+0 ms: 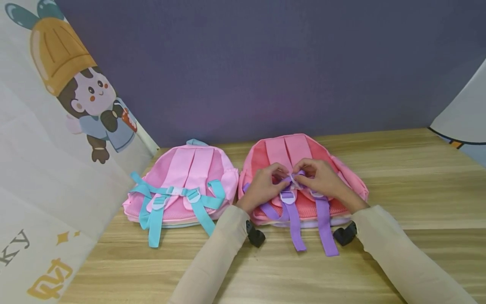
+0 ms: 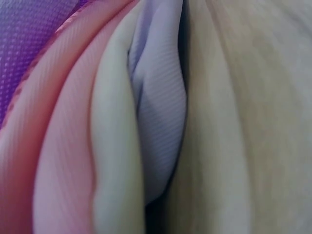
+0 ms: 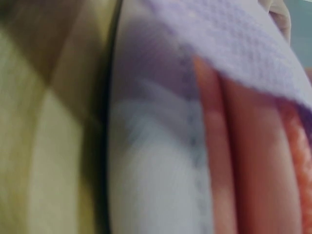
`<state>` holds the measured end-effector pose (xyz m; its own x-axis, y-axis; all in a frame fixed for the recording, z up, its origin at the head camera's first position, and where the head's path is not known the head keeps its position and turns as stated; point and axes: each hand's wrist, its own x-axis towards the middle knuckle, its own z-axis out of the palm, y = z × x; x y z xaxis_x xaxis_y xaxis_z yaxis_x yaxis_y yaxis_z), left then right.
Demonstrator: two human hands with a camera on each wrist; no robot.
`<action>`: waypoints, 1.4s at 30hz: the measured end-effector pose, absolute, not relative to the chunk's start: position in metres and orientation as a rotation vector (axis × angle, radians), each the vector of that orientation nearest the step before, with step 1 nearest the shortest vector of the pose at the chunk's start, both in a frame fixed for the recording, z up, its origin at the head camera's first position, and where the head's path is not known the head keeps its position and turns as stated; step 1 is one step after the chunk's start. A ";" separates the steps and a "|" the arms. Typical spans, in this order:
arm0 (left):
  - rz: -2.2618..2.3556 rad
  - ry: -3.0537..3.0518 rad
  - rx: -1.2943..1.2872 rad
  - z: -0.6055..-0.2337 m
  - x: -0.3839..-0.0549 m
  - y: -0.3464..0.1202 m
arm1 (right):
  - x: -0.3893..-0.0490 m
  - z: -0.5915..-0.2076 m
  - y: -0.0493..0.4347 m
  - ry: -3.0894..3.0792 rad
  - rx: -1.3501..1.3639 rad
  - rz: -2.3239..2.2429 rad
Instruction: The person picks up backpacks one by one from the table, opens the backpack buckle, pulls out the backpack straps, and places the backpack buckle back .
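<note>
In the head view, a coral-pink backpack (image 1: 256,158) lies straps-up on the wooden table. Over its middle, my left hand (image 1: 263,185) and right hand (image 1: 320,179) meet, thumbs and fingertips pinching a small whitish buckle (image 1: 294,182) on purple webbing. Two purple strap tails (image 1: 295,228) hang past the lower edge, below white adjusters. From the left wrist, the bag's layered pink edge (image 2: 63,161) and lilac fabric (image 2: 161,107) show close up. The right wrist view has a purple strap (image 3: 234,44) crossing the bag's pale edge (image 3: 156,175). Neither wrist view includes the fingers.
Left of it, touching its side, lies a light pink backpack (image 1: 228,177) with turquoise straps (image 1: 155,228) joined by a white buckle (image 1: 176,191). Behind the wooden table (image 1: 410,202) stands a dark blue-grey panel (image 1: 265,71). A printed white cloth (image 1: 41,160) borders the left.
</note>
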<state>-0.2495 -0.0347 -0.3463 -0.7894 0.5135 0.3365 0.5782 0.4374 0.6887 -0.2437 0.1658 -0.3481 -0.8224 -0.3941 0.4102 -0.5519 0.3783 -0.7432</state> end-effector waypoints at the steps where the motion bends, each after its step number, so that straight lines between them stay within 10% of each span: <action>1: -1.292 -2.597 -0.989 -0.346 -0.249 -0.035 | -0.244 -0.348 0.166 -2.466 0.864 1.416; 42: -1.337 -2.578 -0.981 -0.351 -0.254 -0.035 | -0.242 -0.349 0.164 -2.432 0.853 1.428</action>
